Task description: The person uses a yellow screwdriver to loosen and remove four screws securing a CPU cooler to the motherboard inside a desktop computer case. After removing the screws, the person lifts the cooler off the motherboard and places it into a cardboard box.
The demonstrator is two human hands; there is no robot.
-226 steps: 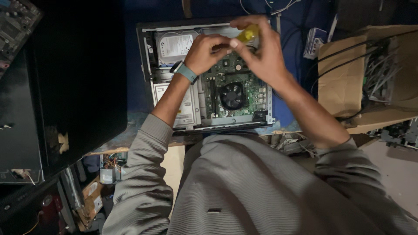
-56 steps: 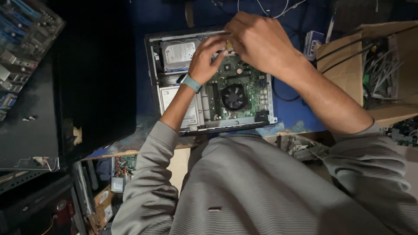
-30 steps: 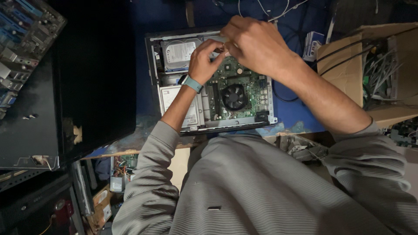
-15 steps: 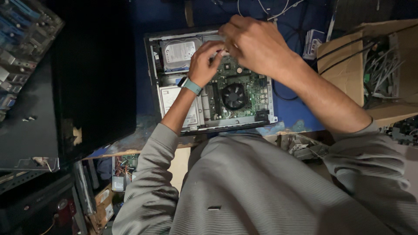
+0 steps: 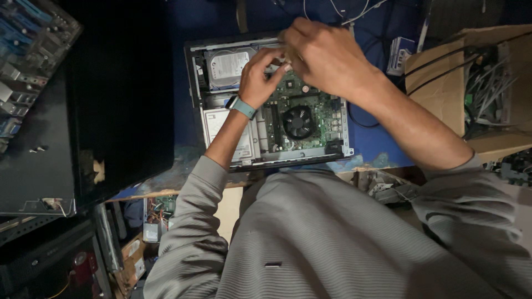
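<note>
While both hands meet over the far end of the open computer case (image 5: pixel 266 160), the left hand (image 5: pixel 260 80) hovers with its fingers curled narrow, the tips pressed down near the edge of the green circuit board (image 5: pixel 310 108); whether they pinch anything is hidden. Just beside it, the right hand (image 5: pixel 324 58) arches over the case's far rim with fingers bunched together, and it may grip a small tool, though the dim view does not let me tell for sure. A teal wristband (image 5: pixel 243 107) circles the left wrist. Inside the case, a silver hard drive (image 5: pixel 227 66) lies in the far left corner, and a round black fan (image 5: pixel 299 122) sits on the board toward the near edge. The case rests on a blue worktop (image 5: pixel 377 144), near its front edge. At the right edge of the worktop stands a cardboard box (image 5: pixel 443 94) with grey cables in it. A large black panel (image 5: pixel 119 99) covers the left side, with another blue circuit board (image 5: pixel 27 39) in the far left corner.
</note>
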